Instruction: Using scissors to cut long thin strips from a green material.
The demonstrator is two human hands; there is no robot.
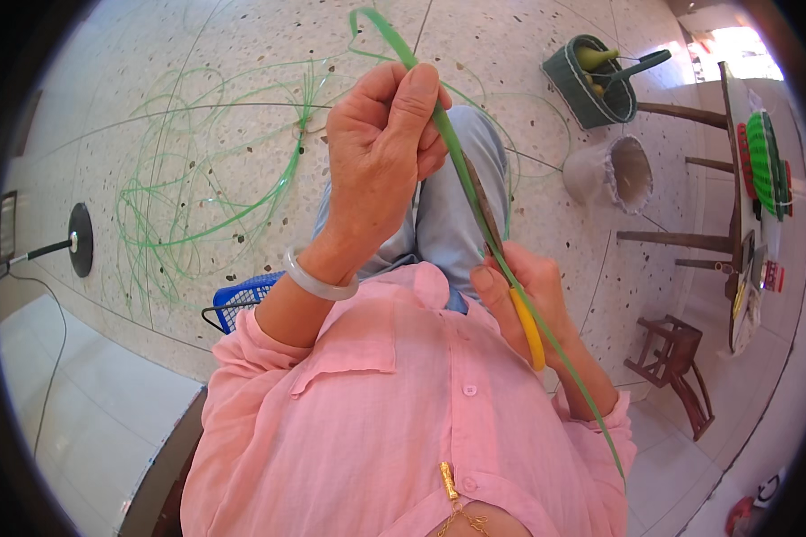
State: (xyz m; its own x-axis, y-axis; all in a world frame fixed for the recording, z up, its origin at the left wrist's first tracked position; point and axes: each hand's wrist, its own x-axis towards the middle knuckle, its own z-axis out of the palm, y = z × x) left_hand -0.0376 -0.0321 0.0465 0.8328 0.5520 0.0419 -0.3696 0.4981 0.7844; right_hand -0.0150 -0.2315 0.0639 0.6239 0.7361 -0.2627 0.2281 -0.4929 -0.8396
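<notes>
My left hand (386,127) pinches a flat green plastic strip (451,137) between thumb and fingers. Above the hand the strip bends into a loop; below, it runs down past my right hand and trails over the sleeve. In my right hand (537,282) is a pair of scissors with a yellow handle (528,329). Their dark blades (481,194) point up along the strip and lie right against it. Whether the blades are parted is hard to see. A tangled bundle of thin green strips (262,205), gathered at one point, lies on the speckled floor to the left.
Right of my knees stand a dark green woven basket (567,87) holding yellow-green fruit and a pale lined bin (581,176). Beyond are a table (732,168) and a small wooden chair (665,352). A blue plastic basket (242,295) sits by my left elbow; a round stand base (80,239) is farther left.
</notes>
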